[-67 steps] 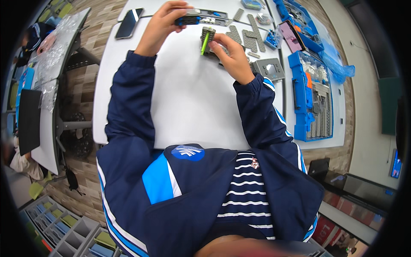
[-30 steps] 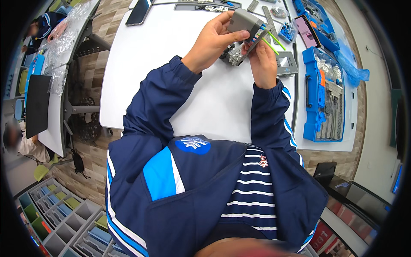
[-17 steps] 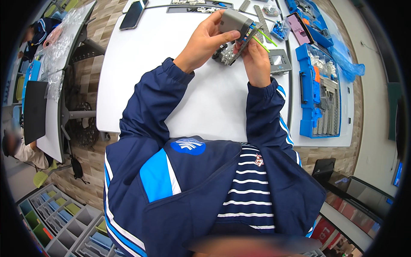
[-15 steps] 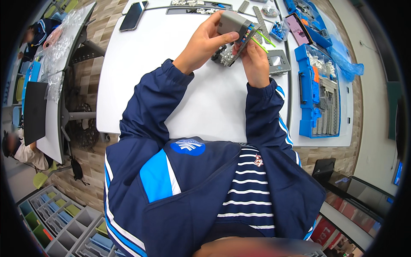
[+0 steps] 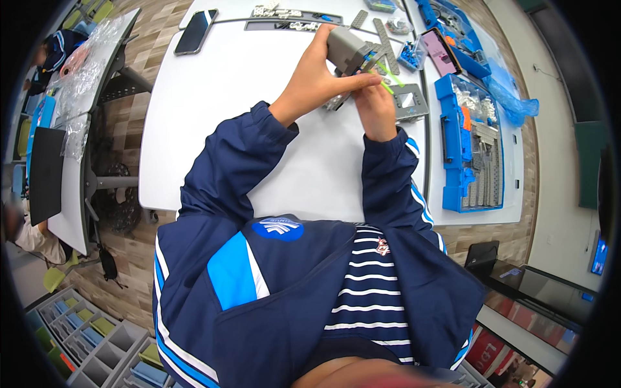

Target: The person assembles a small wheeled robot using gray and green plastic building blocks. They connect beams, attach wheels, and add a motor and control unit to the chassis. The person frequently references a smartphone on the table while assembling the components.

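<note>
In the head view, the person works above the far part of the white table [image 5: 207, 129], with both hands brought together on one grey build. The left hand [image 5: 312, 83] is partly closed around the block [image 5: 348, 48], its fingers mostly behind it and its thumb stretched below it toward the other hand. The right hand [image 5: 375, 110] is curled in close by the block's right end, near the plate [image 5: 375, 59]; its fingertips are largely hidden, so exactly what it grips, and how tightly, cannot be told. The build is held clear of the phone [image 5: 196, 32] and the trays [image 5: 259, 26]. Two green rods [image 5: 387, 88] stick out past the plate to the right, and a few pale parts [image 5: 335, 102] show beneath the left hand. Judging by this, the build is partly made: the rods appear to be in place and the block sits right up against the plate, though whether those two are firmly joined cannot be seen. Other pieces lie loose and unused: the beams [image 5: 386, 46], the small blue pieces in a clear tub [image 5: 411, 55], and the controller [image 5: 414, 110] just beside the right hand. The case [image 5: 455, 142] at the right also holds many pieces, so much of the stock seems unspent.
</note>
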Tool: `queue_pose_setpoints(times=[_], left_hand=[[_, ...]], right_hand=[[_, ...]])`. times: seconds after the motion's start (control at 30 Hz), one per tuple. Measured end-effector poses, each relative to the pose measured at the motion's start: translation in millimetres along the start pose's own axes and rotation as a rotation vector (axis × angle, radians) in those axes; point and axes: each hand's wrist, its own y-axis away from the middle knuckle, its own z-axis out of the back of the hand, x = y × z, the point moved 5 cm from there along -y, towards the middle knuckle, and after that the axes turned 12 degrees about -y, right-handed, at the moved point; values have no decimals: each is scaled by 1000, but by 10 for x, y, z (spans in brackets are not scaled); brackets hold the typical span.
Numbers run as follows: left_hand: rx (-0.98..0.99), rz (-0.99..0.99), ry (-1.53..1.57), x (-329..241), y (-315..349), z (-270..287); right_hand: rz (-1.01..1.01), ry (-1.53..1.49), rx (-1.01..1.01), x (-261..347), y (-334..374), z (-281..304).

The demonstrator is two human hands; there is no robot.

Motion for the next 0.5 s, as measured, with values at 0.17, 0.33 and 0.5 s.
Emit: queue_pose_setpoints(times=[0.17, 0.33, 0.5], left_hand=[[-25, 15, 33, -5, -35, 5], [-23, 28, 36, -32, -7, -1], [-35, -47, -103, -65, 12, -50]], right_hand=[[-24, -10, -2, -38, 20, 21], [-94, -42, 24, -79, 39, 120], [-16, -157, 7, -83, 78, 142]])
